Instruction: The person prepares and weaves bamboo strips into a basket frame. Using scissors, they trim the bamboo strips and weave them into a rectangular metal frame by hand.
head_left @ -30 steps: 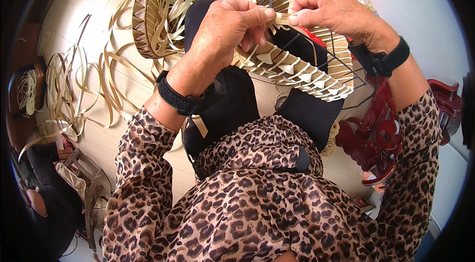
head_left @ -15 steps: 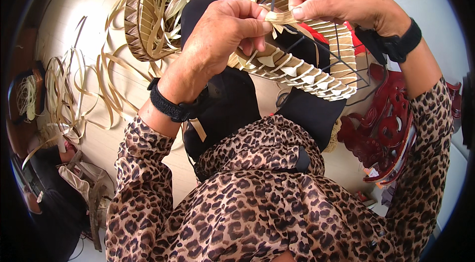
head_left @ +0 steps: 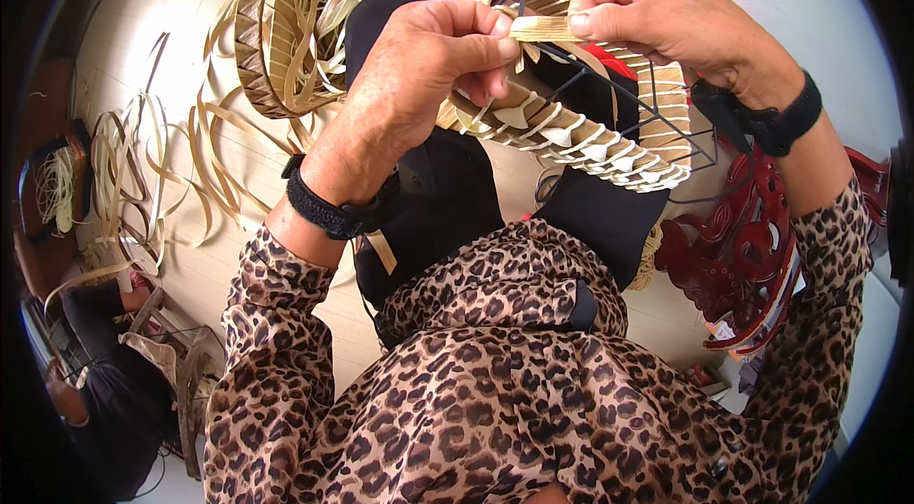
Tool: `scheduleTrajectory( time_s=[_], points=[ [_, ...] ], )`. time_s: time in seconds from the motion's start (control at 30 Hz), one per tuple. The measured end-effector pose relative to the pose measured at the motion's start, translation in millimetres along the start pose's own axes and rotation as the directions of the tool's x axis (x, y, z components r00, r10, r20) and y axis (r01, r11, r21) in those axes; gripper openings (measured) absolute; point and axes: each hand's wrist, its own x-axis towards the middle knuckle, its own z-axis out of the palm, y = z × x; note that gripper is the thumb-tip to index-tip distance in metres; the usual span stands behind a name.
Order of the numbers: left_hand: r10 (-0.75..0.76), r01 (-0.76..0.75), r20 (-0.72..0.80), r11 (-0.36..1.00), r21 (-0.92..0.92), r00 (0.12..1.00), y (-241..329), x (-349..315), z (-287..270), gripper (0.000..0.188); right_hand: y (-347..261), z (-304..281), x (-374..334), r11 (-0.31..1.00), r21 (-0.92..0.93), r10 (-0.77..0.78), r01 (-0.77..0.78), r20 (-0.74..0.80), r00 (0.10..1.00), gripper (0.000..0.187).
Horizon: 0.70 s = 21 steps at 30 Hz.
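Note:
Between my two hands a short stretch of flat tan fibre strip [head_left: 543,29] is held taut. My left hand [head_left: 433,52] is closed, pinching the strip's left end between thumb and forefinger. Its right end is pinched by the thumb and fingers of my right hand [head_left: 657,19]. Beneath them, over my lap, sits a basket frame of dark wire [head_left: 650,111], partly wrapped. Along its near side, a tan band [head_left: 571,138] is bound with pale cord stitches. My left hand hides part of the frame's left corner.
At the far left stands a woven basket [head_left: 257,47] holding loose strips. Long fibre strips [head_left: 205,161] trail over the floor, and a bundle of pale cord [head_left: 55,185] lies further left. Dark red carved wood [head_left: 724,247] is at my right. Another person's dark-clothed leg [head_left: 124,380] shows lower left.
My right hand has moved slightly right and down, so the strip between my hands is longer and straighter. My left hand has hardly moved.

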Motion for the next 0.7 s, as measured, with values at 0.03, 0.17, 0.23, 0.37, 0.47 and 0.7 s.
scheduleTrajectory(
  time_s=[0.03, 0.17, 0.23, 0.37, 0.47, 0.7],
  points=[
    [0.001, -0.001, 0.000, 1.000, 0.001, 1.000, -0.4, 0.0, -1.3, 0.005, 2.3, 1.3, 2.4, 1.000, 0.011, 0.001, -0.001, 0.009, 1.000, 0.017],
    [0.001, 0.000, 0.040, 1.000, -0.008, 0.999, 0.5, 1.2, -5.7, 0.003, 11.7, 2.7, 10.3, 0.999, 0.046, 0.007, -0.010, 0.061, 0.998, 0.014],
    [-0.009, 0.010, 0.052, 1.000, -0.005, 0.999, 2.1, 2.1, -6.2, 0.003, 15.6, 1.3, 14.2, 0.998, 0.056, 0.020, -0.025, 0.090, 0.996, 0.014],
    [-0.065, 0.064, 0.093, 0.998, 0.019, 0.994, 4.0, 4.5, -7.5, 0.004, 18.1, 1.9, 21.1, 0.996, 0.056, 0.061, -0.070, 0.153, 0.986, 0.013],
    [-0.091, 0.084, 0.128, 0.995, 0.057, 0.988, 7.0, 5.4, -5.9, 0.005, 16.8, 5.0, 22.1, 0.994, 0.048, 0.091, -0.101, 0.190, 0.978, 0.012],
    [-0.093, 0.076, 0.134, 0.990, 0.122, 0.987, 6.2, 6.8, -2.8, 0.004, 24.4, 11.9, 30.2, 0.984, 0.035, 0.163, -0.177, 0.252, 0.954, 0.012]
  ],
)
